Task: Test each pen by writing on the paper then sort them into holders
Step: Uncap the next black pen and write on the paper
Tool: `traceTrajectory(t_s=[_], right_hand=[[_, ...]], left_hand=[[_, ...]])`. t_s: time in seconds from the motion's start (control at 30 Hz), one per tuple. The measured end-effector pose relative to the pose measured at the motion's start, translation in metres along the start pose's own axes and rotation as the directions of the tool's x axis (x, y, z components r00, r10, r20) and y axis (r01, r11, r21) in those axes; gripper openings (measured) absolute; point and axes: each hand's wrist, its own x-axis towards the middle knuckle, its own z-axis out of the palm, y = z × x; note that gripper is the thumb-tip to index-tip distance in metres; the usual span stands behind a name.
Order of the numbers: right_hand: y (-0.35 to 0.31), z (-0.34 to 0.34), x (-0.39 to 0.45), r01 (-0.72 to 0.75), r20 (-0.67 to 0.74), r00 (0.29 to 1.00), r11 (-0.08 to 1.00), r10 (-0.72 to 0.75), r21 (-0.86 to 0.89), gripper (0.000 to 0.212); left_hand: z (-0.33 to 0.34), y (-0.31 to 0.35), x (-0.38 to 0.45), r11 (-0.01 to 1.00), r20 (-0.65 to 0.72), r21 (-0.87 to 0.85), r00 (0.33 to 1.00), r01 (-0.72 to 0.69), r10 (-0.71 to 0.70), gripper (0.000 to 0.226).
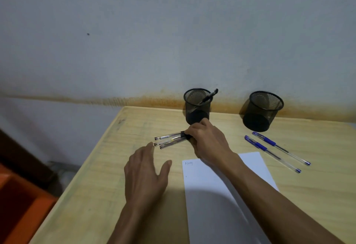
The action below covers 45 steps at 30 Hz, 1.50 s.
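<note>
Three clear pens with black caps lie side by side on the wooden desk. My right hand covers their capped ends, fingers curled onto them. My left hand hovers flat with fingers apart, just in front of the pens' free ends. Two blue-capped pens lie at the right. White paper with a short scribble at its top left lies under my right forearm. One black mesh holder has a black pen leaning in it. A second mesh holder looks empty.
The desk stands against a pale wall with a rust-coloured stain along its base. Its left edge drops off to the floor, where an orange box sits at the lower left.
</note>
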Motion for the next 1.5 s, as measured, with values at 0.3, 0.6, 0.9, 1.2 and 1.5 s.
traceTrajectory(t_s=[0.3,0.6,0.9,1.2,1.5], right_hand=[[0.011,0.008,0.006,0.14,-0.042,0.989,0.988,-0.143,-0.065,0.015],[-0.003,-0.034,-0.026,-0.256,-0.056,0.948,0.857,0.313,0.447,0.036],[-0.032,-0.091,-0.125,-0.429,0.247,0.576,0.031,0.779,0.903,0.011],[-0.057,-0.112,-0.16,-0.438,0.262,0.591,0.031,0.763,0.898,0.005],[-0.052,-0.118,-0.165,-0.397,0.201,0.646,0.099,0.736,0.913,0.019]], left_hand=[[0.009,-0.007,0.002,0.996,-0.017,0.084,1.0,0.003,-0.002,0.056],[0.005,-0.005,-0.002,0.994,-0.018,0.111,1.0,-0.011,0.013,0.047],[-0.008,0.036,-0.033,0.965,-0.04,-0.229,0.991,-0.131,0.125,0.035],[-0.006,0.096,-0.073,0.751,-0.198,-0.179,0.771,-0.635,0.605,0.027],[-0.012,0.088,-0.077,0.749,-0.155,-0.138,0.761,-0.649,0.63,0.022]])
